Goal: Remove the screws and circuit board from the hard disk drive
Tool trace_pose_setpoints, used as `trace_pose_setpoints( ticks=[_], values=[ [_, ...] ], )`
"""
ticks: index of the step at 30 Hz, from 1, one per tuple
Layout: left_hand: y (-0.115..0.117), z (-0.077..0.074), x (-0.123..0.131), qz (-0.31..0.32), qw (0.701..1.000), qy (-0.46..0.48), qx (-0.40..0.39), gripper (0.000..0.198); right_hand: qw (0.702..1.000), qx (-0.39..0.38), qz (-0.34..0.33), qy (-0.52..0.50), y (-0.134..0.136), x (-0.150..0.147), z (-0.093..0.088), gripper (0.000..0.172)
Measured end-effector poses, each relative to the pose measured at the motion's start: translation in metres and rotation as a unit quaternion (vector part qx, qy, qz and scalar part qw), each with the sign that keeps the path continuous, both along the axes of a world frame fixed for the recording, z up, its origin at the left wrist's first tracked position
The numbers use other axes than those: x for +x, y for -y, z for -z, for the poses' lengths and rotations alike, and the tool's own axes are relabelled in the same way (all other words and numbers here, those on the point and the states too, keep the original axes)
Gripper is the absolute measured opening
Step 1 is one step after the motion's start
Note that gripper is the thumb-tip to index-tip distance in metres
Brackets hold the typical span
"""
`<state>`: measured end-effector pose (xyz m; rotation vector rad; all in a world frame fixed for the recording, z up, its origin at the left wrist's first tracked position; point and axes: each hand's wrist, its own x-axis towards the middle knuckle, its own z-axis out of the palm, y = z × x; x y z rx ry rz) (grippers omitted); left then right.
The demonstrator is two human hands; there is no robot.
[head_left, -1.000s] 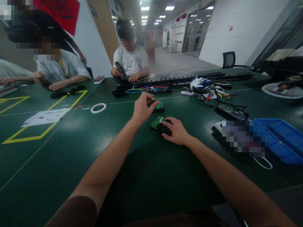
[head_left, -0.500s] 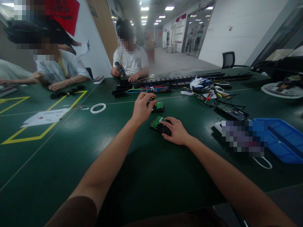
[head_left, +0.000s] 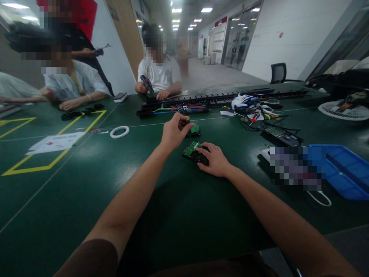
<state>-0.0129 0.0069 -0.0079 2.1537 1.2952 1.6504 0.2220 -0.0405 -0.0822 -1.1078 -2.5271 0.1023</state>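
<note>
My left hand (head_left: 172, 132) is raised a little above the green table (head_left: 86, 181), fingers pinched round a small tool with a yellow tip (head_left: 187, 121). Its tip points down at a second hard drive with a green circuit board (head_left: 194, 130). My right hand (head_left: 215, 161) lies on a nearer hard drive with a green circuit board (head_left: 192, 151) and presses it flat on the table, fingers curled over its right side.
A long black strip with coloured wires (head_left: 201, 104) lies across the far side. A white tape ring (head_left: 119, 132) and a paper sheet (head_left: 56, 142) lie left. Blue trays (head_left: 343, 169) stand right, with tools and cables (head_left: 268, 119) behind. Other people sit at the far edge.
My left hand has shifted its fingers slightly around the small tool over the far drive. My right hand has stayed still. A person at the back left has moved.
</note>
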Motion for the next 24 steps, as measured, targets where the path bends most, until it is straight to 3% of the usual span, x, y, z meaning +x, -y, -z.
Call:
trace_pose_setpoints(
  ticks=[4, 14, 24],
  values=[
    [-0.0017, 0.0026, 0.0009, 0.015, 0.999, 0.038, -0.026, 0.032, 1.000, 0.001, 0.000, -0.003, -0.0007, 0.0007, 0.0005, 0.066],
    [0.0017, -0.0024, -0.0009, 0.007, 0.998, -0.056, 0.039, 0.020, 1.000, -0.004, 0.003, -0.001, -0.0003, -0.0004, 0.0006, 0.067],
    [0.0008, -0.0031, -0.0043, 0.008, 0.997, -0.067, 0.026, 0.025, 1.000, -0.009, 0.003, -0.001, -0.0003, -0.0006, -0.0008, 0.067]
  ],
)
